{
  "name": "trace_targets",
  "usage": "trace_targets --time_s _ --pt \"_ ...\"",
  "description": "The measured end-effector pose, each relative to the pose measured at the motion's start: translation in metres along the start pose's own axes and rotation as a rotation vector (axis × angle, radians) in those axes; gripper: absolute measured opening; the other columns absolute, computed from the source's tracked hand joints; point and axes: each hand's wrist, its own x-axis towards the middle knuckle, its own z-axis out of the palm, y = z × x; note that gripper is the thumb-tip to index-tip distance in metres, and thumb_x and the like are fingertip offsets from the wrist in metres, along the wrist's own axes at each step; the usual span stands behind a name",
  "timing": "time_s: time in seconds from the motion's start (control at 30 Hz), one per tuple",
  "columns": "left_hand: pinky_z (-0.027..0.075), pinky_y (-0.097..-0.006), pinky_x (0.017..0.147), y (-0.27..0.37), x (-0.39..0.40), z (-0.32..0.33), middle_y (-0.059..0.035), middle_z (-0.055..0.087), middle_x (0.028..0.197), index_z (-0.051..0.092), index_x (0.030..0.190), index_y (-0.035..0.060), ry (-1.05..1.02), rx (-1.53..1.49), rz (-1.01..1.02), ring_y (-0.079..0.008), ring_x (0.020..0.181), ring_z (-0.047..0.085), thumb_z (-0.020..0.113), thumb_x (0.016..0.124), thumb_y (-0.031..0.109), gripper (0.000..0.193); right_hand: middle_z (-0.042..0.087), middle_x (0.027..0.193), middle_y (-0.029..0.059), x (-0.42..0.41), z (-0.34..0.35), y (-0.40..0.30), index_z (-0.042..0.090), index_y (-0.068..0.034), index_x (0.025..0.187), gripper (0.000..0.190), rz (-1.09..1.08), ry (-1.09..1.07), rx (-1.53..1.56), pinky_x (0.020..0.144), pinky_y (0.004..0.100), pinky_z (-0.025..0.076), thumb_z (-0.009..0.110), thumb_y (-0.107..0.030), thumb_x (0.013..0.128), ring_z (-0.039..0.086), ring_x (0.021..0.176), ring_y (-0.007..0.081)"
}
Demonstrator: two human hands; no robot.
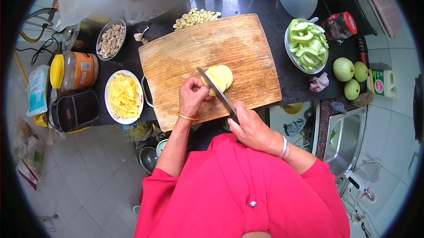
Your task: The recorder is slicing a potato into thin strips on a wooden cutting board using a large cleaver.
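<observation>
On a wooden cutting board [212,42] lie overlapping round slices of peeled potato [221,75]. My right hand [252,128] grips the handle of a kitchen knife [219,92], whose blade stands at the left side of the slices. Just left of the blade, my left hand [193,95] has its fingertips curled at the end of the potato, thumb pressed near the blade. The blade hides part of what those fingers touch. A bowl of yellow potato strips [124,96] is left of the board.
Peeled garlic cloves [195,19] lie behind the board; unpeeled ones fill a bowl [111,39] at left. A plate of cut green vegetable [308,46], a red-lidded jar [340,26] and round green vegetables [344,69] stand right. A metal sink [344,142] is at lower right.
</observation>
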Motion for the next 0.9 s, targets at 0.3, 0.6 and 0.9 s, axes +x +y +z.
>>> trace_targets --time_s 0.3,0.6,0.9 --pt "0.05 -0.0213 0.051 -0.005 0.0 -0.003 -0.0043 0.058 0.065 0.051 0.075 0.0013 -0.034 -0.011 0.054 -0.0089 0.054 0.057 0.061 0.076 -0.001 0.01 0.053 0.063 0.0281 0.032 0.021 0.018 0.035 0.005 0.09 0.028 0.016 0.069 -0.005 0.055 0.0514 0.044 0.057 -0.01 0.083 0.056 0.062 0.0458" --pt "0.055 -0.0245 0.066 -0.005 -0.006 -0.018 -0.0051 0.06 0.084 0.052 0.093 0.0004 -0.203 -0.162 -0.016 -0.0107 0.069 0.061 0.062 0.087 0.004 0.012 0.055 0.065 0.0276 0.034 0.033 0.022 0.039 0.004 0.096 0.027 -0.012 0.154 0.016 0.058 0.0522 0.045 0.057 -0.008 0.081 0.057 0.066 0.0468" --pt "0.055 -0.0248 0.063 -0.008 -0.004 -0.014 -0.0038 0.058 0.079 0.053 0.087 -0.0003 -0.105 -0.041 0.006 -0.0111 0.066 0.06 0.059 0.083 0.0 0.008 0.058 0.074 0.0271 0.033 0.026 0.017 0.047 0.002 0.111 0.038 -0.029 0.152 0.191 0.062 0.0495 0.046 0.056 -0.007 0.075 0.059 0.073 0.0444"
